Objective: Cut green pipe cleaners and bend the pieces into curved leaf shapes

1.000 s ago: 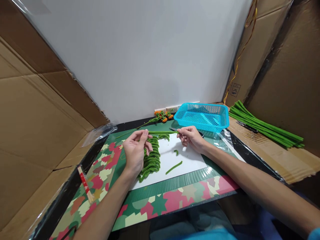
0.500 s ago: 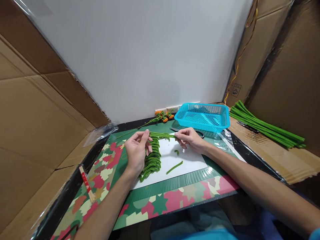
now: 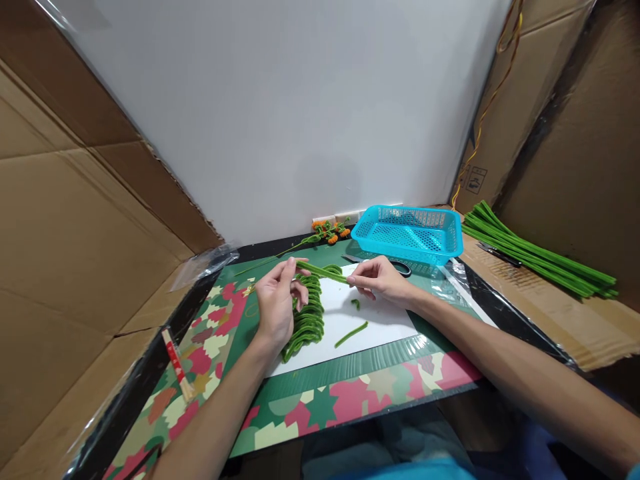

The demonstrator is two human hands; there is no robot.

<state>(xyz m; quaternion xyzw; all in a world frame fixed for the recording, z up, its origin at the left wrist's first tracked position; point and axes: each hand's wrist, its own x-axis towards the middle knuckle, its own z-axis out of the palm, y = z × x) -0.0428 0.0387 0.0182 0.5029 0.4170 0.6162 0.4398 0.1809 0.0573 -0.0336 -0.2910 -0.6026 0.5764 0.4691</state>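
Observation:
A green pipe cleaner [image 3: 325, 273], seemingly doubled, stretches between my two hands just above a white paper sheet [image 3: 377, 325]. My left hand [image 3: 277, 293] pinches its left end between thumb and finger. At the other end, my right hand [image 3: 379, 281] has thumb and fingertips closed on it. Below and beside my left hand lies a row of bent green pipe cleaner pieces [image 3: 307, 317] along the paper's left side. One short straight piece [image 3: 351, 334] and a tiny curled scrap [image 3: 355, 304] rest on the paper to the right.
Behind my right hand are scissors [image 3: 401, 268], partly hidden, and a blue plastic basket [image 3: 407, 235]. Orange flowers on green stems [image 3: 331, 231] lie at the back. Long green pipe cleaners [image 3: 540, 253] lie on cardboard at right. A red-wrapped stick bundle [image 3: 177, 365] lies left.
The right end of the pipe cleaner has dropped slightly, so it now slants down to the right. Both hands keep their pinch. The view has shifted a little.

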